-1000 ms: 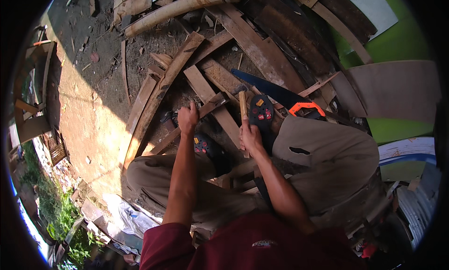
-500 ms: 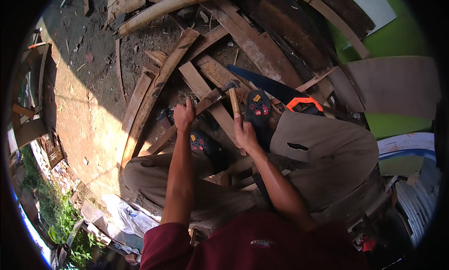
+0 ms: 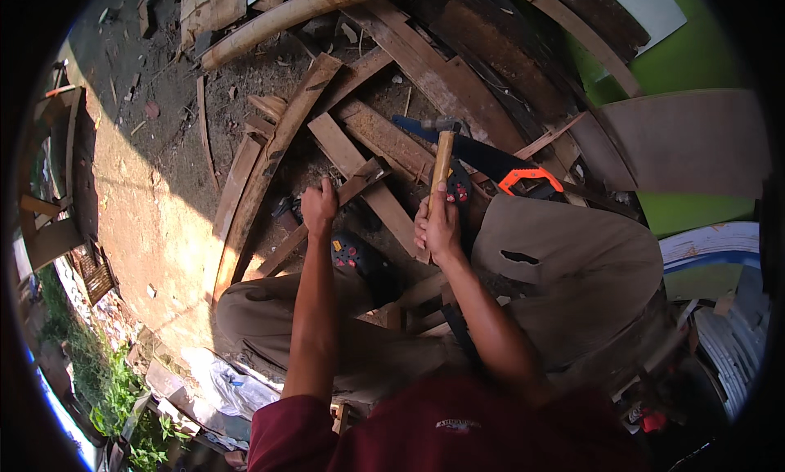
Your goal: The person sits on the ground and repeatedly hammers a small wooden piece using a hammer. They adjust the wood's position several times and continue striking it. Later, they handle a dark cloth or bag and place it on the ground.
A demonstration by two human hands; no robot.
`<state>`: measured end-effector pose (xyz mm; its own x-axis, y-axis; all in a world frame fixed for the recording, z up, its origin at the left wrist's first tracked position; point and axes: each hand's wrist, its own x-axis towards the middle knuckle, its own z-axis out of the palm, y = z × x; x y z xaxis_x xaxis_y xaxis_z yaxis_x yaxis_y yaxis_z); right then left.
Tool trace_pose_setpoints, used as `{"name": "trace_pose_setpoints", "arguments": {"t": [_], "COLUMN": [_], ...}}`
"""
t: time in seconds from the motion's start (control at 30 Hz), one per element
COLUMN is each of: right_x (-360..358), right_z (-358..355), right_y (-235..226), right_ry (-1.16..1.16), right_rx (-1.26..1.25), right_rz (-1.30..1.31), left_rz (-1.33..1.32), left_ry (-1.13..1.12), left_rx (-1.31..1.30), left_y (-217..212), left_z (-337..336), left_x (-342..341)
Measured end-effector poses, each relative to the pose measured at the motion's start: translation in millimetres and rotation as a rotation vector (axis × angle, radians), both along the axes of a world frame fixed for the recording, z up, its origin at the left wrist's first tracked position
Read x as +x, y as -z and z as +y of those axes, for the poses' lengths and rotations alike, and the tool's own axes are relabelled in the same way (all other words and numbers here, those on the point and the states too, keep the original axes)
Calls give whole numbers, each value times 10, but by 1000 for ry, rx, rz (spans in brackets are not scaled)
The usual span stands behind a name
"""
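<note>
My left hand is closed on a narrow wooden strip, thumb uppermost. The strip lies slanted across a wider board, its far end resting over it. In my right hand is a hammer, gripped by its pale wooden handle. The hammer is raised, with its dark metal head to the right of the strip's end and apart from it. Behind the hammer lies a handsaw with an orange handle and dark blade, partly hidden by the hammer and my right shoe.
My dark clogs stand close to the boards, one on each side of the wider board. A long curved-looking beam lies to the left. Planks and a bamboo pole lie farther off. Brown and green panels are at the right.
The hammer has swung up and to the right, away from the strip's end. My left hand stays in place on the strip.
</note>
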<state>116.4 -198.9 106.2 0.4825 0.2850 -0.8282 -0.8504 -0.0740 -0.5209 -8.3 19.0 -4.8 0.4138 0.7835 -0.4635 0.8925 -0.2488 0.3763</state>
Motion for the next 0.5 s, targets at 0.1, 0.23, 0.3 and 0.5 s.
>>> {"name": "trace_pose_setpoints", "arguments": {"t": [0.1, 0.23, 0.3, 0.5], "right_x": [-83, 36, 24, 42], "right_z": [-25, -53, -25, -219], "right_y": [48, -93, -113, 7], "right_ry": [-236, -31, 101, 16], "right_rx": [-129, -24, 39, 109], "right_rz": [133, 323, 103, 510], "left_rz": [34, 30, 15, -37], "left_ry": [16, -26, 4, 95], "left_rx": [-8, 31, 62, 112], "left_y": [-13, 8, -9, 304], "left_z": [52, 11, 12, 58], "left_x": [27, 28, 83, -207]}}
